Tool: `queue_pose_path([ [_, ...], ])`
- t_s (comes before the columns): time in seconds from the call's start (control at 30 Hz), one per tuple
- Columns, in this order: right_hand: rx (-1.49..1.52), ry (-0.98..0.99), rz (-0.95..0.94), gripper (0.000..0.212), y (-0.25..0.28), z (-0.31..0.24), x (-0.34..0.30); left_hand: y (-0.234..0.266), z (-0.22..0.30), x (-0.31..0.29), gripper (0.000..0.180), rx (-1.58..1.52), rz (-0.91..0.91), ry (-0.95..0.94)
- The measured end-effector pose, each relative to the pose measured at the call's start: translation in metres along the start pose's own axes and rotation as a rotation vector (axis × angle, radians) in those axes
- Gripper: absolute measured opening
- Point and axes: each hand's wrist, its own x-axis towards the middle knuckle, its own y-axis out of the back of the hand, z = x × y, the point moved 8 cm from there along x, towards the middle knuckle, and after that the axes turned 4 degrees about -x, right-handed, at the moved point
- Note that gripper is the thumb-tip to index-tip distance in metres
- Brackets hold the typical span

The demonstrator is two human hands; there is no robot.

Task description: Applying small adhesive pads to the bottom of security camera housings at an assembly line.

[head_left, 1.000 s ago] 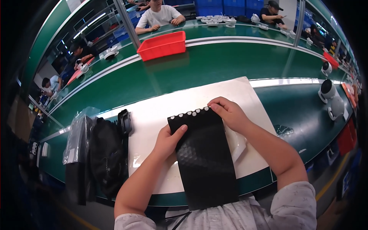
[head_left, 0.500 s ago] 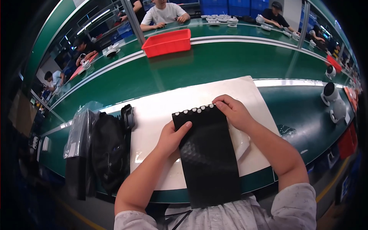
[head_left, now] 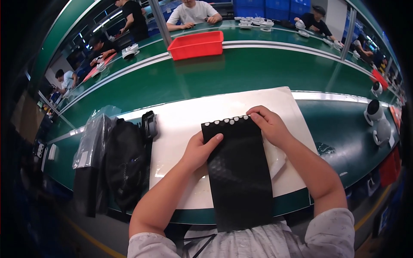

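Observation:
A long black sheet (head_left: 238,180) with a row of white round dots along its far edge hangs from my hands over the near edge of the bench. My left hand (head_left: 202,148) grips its left side, thumb on top and fingers hidden beneath. At the far right corner, my right hand (head_left: 269,124) pinches the dotted edge between thumb and fingers. Under the sheet lies a white board (head_left: 180,129). A whitish, partly hidden item (head_left: 276,161) rests on the board beside the sheet's right side.
Left of the board lie a black fabric bag (head_left: 125,163), a black plastic part (head_left: 149,124) and clear plastic packaging (head_left: 92,142). A red bin (head_left: 195,45) stands beyond on the green surface. White camera-like devices (head_left: 374,111) stand at right. Other people work across the line.
The whole view has shifted slightly, so the bench sits a little further right. Both hands keep their hold on the black sheet. A person at far left back shows more fully.

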Motion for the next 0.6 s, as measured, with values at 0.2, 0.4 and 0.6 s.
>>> queue_pose_path([
  [0.2,-0.04,0.013,0.023,0.021,0.002,0.001,0.0,-0.005,0.0,-0.003,0.024,-0.06,-0.005,0.041],
  [0.4,-0.02,0.018,0.039,0.02,0.003,0.006,0.001,-0.001,-0.004,0.002,0.028,0.007,-0.042,0.015],
  [0.6,0.035,-0.014,0.039,0.018,0.001,0.004,-0.001,0.001,-0.004,0.004,0.031,0.0,-0.073,-0.019],
])
